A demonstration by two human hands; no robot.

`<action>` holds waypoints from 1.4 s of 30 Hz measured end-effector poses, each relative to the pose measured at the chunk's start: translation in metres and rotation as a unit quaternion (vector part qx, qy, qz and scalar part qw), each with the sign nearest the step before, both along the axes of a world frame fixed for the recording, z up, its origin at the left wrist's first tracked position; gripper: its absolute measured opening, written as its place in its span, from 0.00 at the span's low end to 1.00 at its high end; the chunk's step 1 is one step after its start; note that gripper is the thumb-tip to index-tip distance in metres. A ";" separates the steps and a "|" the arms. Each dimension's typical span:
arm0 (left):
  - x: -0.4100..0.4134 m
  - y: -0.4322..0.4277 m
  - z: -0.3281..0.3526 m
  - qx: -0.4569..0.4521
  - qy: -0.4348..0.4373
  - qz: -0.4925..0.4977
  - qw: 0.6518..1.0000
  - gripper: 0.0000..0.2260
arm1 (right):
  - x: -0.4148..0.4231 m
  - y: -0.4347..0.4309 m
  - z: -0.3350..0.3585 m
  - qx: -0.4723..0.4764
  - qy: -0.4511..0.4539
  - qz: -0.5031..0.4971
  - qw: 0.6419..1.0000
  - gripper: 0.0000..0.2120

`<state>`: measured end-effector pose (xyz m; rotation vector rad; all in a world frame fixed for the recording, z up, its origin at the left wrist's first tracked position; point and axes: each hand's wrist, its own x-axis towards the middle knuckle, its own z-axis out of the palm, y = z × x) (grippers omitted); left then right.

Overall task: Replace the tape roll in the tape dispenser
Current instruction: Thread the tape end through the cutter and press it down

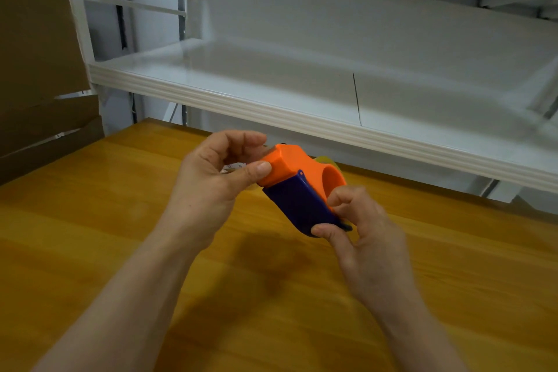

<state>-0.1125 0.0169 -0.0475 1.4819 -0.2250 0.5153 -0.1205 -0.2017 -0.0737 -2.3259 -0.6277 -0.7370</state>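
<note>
I hold an orange and dark blue tape dispenser (297, 187) in the air above the wooden table (120, 220). My left hand (211, 187) grips its orange front end, thumb pressed on the orange face. My right hand (362, 226) pinches the blue rear end between thumb and fingers. A yellowish tape roll (327, 160) peeks out just behind the dispenser's orange ring; most of it is hidden. A small white scrap (234, 167) shows behind my left fingers.
A white metal shelf (302, 118) runs across just beyond the table's far edge, with more shelving above. Brown cardboard (36, 69) stands at the left, against the table's corner.
</note>
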 end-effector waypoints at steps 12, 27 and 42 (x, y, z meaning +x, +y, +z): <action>0.000 -0.009 -0.009 0.188 -0.101 0.175 0.961 0.10 | 0.001 -0.002 -0.002 -0.008 0.022 -0.010 1.000 0.23; 0.002 -0.012 -0.017 0.327 -0.110 0.241 0.907 0.13 | 0.001 -0.004 -0.005 0.017 0.004 -0.012 1.000 0.21; -0.003 0.000 -0.004 0.272 -0.082 0.213 0.935 0.05 | 0.003 -0.004 -0.003 -0.030 -0.052 0.039 0.997 0.22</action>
